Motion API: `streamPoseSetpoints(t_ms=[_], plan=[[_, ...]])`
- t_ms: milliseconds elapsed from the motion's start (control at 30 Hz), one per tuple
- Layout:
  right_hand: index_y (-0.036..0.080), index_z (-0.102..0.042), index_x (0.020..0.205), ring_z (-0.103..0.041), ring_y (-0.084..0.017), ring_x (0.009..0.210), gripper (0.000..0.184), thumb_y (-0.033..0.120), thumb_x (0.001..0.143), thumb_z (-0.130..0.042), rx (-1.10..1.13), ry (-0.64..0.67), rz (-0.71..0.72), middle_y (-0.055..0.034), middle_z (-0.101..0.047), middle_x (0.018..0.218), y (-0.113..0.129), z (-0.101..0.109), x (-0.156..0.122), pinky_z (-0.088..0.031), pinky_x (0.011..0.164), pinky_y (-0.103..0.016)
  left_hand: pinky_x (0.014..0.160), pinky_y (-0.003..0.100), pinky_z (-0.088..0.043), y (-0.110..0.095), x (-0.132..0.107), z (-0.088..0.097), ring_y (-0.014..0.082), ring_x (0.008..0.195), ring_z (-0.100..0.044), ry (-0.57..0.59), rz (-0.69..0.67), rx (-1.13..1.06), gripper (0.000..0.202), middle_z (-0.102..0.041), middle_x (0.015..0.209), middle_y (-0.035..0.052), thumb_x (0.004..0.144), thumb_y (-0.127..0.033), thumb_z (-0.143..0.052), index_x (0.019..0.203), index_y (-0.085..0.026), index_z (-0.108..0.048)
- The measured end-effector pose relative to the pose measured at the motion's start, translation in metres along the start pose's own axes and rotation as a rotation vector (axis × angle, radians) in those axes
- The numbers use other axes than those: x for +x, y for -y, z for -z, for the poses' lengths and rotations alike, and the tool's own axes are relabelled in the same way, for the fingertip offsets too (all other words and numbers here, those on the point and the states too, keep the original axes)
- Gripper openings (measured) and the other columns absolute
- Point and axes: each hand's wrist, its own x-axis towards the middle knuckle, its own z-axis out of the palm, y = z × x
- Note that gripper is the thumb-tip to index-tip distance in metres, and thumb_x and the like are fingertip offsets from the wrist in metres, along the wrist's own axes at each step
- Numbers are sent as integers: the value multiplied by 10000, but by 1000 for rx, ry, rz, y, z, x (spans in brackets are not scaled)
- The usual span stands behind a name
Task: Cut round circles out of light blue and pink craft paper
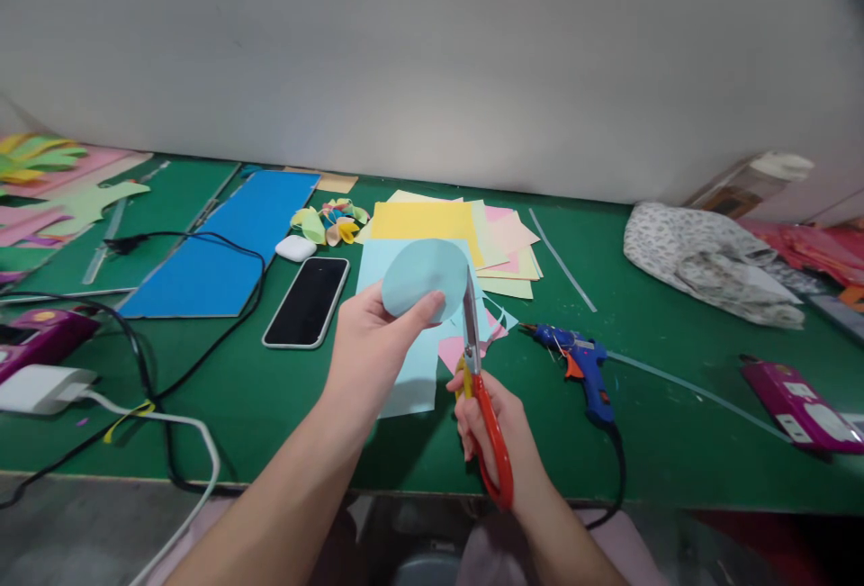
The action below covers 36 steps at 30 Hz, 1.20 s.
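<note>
Pinched in my left hand (378,329) is a round piece of light blue paper (425,275), thumb on top. My right hand (503,424) grips scissors (496,442) with red and yellow handles, their blades pointing away from me along the disc's right edge. Whether the blades touch the paper I cannot tell. Beneath both hands lies a light blue sheet (411,383). Thin curved blue offcuts (496,309) and pink scraps (459,354) are beside it.
A blue glue gun (573,356) with a cord lies to the right. Left are a phone (307,302), a white earbud case (295,248), blue board (222,253) and cables (202,428). Coloured paper (425,221) and small paper flowers (330,221) sit behind. A patterned cloth bag (702,262) rests far right.
</note>
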Motion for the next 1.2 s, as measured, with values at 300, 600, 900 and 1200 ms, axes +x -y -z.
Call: streamPoseSetpoints(t_ms=[300, 600, 900, 1200], plan=[[166, -569, 799, -296, -33, 323, 605, 734, 601, -630, 49, 8, -14, 91, -421, 453, 1, 0, 0, -269, 290, -153, 649, 250, -565, -2, 1, 1, 160, 738, -662, 2, -14, 9, 229, -720, 766, 0, 671, -310, -760, 849, -176, -707], [171, -568, 794, -293, -36, 331, 572, 710, 618, -642, 65, 14, -22, 85, -422, 456, 1, 0, 0, -256, 297, -158, 666, 283, -566, -4, 1, 2, 183, 737, -658, -23, -21, 57, 230, -713, 775, 21, 675, -314, -738, 843, -161, -701], [171, -560, 786, -273, -33, 324, 555, 696, 626, -644, 69, 4, -27, 90, -399, 447, 1, -1, 0, -230, 286, -159, 678, 279, -561, -1, 2, 5, 160, 731, -635, -30, -47, 20, 244, -698, 770, 11, 666, -320, -753, 849, -169, -698], [167, -574, 803, -306, -38, 326, 611, 738, 594, -629, 11, 6, -28, 84, -428, 461, 4, -4, -3, -279, 290, -163, 661, 286, -562, 1, 0, -1, 189, 763, -668, -48, -18, -27, 274, -724, 797, 42, 674, -362, -745, 848, -152, -713]])
